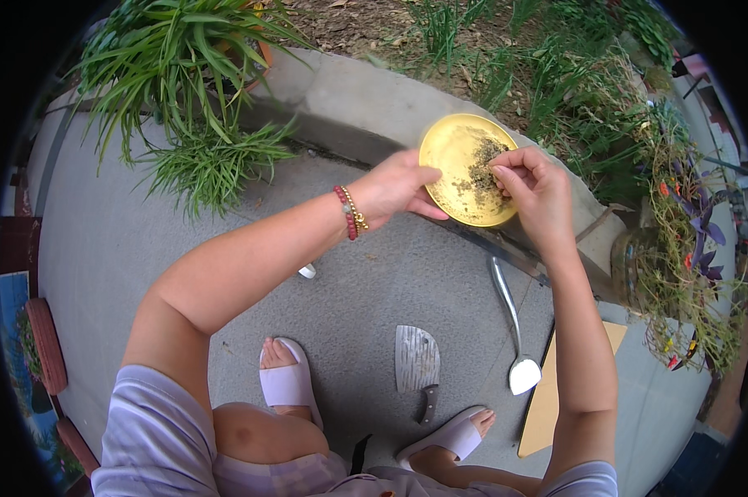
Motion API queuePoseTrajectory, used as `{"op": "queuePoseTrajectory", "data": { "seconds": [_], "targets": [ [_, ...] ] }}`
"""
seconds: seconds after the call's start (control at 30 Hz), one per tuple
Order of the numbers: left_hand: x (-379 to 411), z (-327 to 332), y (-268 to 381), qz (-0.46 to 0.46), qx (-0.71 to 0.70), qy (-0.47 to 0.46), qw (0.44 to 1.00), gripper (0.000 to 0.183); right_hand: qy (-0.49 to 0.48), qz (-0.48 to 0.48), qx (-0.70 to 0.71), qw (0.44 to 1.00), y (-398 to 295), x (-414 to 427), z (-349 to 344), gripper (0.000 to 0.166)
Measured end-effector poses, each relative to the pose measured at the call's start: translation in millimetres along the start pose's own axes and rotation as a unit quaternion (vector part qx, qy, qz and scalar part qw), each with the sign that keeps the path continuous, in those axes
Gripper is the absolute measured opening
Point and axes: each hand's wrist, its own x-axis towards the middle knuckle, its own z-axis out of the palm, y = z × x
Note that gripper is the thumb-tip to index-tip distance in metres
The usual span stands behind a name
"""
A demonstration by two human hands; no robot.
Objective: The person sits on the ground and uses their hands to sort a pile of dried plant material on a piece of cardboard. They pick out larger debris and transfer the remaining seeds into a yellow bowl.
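Observation:
A shallow round yellow plate (443, 140) is held up by my left hand (405, 180), its thumb on the rim and its fingers beneath. Dark granular bits, like soil or seeds (484, 155), lie heaped on the plate's right half, with finer specks spread toward the near rim. Over that heap my right hand (538, 186) has thumb and forefinger pinched together on some of the grains. How much sits between the fingertips is hidden.
Beyond the plate runs a concrete curb (361, 93), edging a planted soil bed (374, 31). On the paving lie a cleaver (417, 360), a metal spatula (524, 374) and a tan board (542, 404). Leafy plants (206, 168) spread at left; a flowering pot plant (636, 267) stands right.

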Motion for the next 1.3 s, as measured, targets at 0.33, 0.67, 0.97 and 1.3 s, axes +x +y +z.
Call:
{"op": "queuePoseTrajectory", "data": {
  "seconds": [0.33,0.67,0.97,1.3],
  "targets": [
    [0,-1,4,0.005,-0.002,0.016,1.0,0.035,0.257,0.024,-0.092,0.962,8,20,-54,0.029],
    [-1,-5,22,0.032,0.072,0.064,0.995,0.038,0.048,0.2,0.187,0.96,6,3,-34,0.03],
    [21,-26,27,0.094,0.168,0.105,0.976,0.049,-0.076,0.197,0.247,0.946,6,1,-23,0.022],
    [48,-57,47,0.222,0.495,0.294,0.787,0.042,0.056,0.207,0.143,0.966,22,10,-22,0.02]
  ]
}}
